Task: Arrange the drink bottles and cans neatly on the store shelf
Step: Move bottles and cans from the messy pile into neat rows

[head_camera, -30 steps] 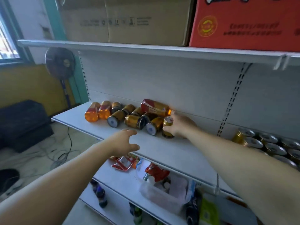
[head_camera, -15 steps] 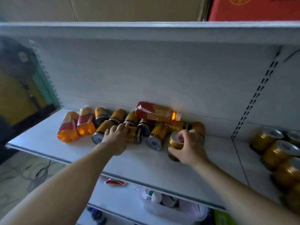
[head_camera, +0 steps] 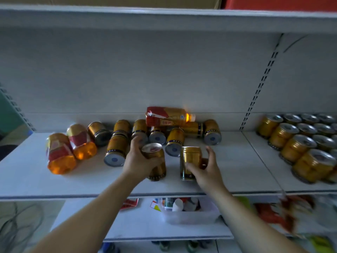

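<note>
On the white shelf several gold cans lie on their sides in a heap. Two orange drink bottles lie at its left, and a third bottle rests on top of the heap. My left hand grips one gold can, tilted slightly, just in front of the heap. Beside it my right hand wraps an upright gold can standing on the shelf, thumb across its front, fingers spread behind it.
Upright gold cans stand in rows on the shelf's right section. The upper shelf hangs close overhead. Below, a clear tub of small items and red packets sit on a lower shelf. Cables lie on the floor at left.
My left hand reached into the heap, took a can and lifted it toward the front. My right hand brought its can forward and stood it upright. The view moved closer.
</note>
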The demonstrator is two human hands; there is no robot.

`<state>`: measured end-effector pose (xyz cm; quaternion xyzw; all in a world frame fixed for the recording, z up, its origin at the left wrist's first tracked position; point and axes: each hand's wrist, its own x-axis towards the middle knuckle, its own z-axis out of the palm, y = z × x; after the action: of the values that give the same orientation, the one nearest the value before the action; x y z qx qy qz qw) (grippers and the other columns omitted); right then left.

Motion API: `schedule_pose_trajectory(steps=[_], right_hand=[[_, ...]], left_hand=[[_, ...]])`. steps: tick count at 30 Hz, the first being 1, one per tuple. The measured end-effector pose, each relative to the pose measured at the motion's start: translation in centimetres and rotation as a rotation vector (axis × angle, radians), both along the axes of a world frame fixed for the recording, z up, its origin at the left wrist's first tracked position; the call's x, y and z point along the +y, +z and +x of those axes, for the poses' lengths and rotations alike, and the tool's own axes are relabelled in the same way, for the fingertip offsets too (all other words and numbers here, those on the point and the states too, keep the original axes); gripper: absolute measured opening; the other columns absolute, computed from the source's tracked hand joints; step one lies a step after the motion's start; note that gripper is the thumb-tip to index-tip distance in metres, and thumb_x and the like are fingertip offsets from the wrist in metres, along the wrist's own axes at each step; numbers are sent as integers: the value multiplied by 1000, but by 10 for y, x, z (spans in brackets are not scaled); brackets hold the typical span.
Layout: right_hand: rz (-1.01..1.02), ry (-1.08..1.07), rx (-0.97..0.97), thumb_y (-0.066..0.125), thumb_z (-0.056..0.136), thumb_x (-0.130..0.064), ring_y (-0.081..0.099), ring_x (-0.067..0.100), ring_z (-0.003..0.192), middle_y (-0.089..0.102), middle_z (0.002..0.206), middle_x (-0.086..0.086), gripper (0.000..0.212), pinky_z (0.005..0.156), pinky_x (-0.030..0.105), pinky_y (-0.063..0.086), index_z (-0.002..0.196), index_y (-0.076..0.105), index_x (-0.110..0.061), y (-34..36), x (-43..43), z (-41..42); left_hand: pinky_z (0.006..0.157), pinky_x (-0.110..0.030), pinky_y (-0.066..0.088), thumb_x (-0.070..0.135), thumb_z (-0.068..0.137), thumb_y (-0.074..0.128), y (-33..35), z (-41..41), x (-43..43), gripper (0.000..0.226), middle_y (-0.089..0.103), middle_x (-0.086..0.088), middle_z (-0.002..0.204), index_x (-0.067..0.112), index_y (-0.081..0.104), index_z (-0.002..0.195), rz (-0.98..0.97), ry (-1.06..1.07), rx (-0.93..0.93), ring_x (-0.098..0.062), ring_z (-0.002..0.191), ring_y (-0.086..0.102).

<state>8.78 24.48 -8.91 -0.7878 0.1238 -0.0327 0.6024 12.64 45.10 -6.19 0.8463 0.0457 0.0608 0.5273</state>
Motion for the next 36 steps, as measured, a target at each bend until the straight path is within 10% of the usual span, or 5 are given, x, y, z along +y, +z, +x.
schedule_pose_trajectory(steps=[10,13,20,24,36], right_hand=[[343,-54,79,55,95,-26,66,25,84,69,95,15,16,70,32,51,105,63,-16,7,3,-9],[848,-46,194,52,90,-42,63,30,80,68,89,19,41,74,38,49,112,59,-8,17,-14,-11],[973,20,196,90,45,-41,64,36,83,67,89,23,94,74,44,52,125,53,-7,34,-53,-7],[1035,-98,180,96,25,-40,66,34,79,68,93,22,115,72,41,51,126,53,-8,38,-74,-31],[936,-653,-231,63,77,-31,62,29,73,65,84,15,38,71,41,49,109,57,-12,66,-191,-174]], left_hand=[[76,-32,54,7,86,64,-17,-24,-22,40,60,-13,116,29,50,116,-635,-162,163,-22,100,62],[69,-43,56,35,95,48,-3,-28,-36,26,64,-20,107,19,55,114,-1009,-59,415,-32,91,64],[83,-47,48,47,83,50,20,-21,-74,52,64,-22,96,6,58,114,-1312,-109,527,-35,85,61],[79,-47,50,18,76,53,26,-29,-98,48,60,-22,104,14,50,124,-1215,-232,498,-37,89,59],[76,-46,57,1,87,57,43,-84,-251,60,57,-4,117,43,42,127,-686,-771,363,-25,100,62]])
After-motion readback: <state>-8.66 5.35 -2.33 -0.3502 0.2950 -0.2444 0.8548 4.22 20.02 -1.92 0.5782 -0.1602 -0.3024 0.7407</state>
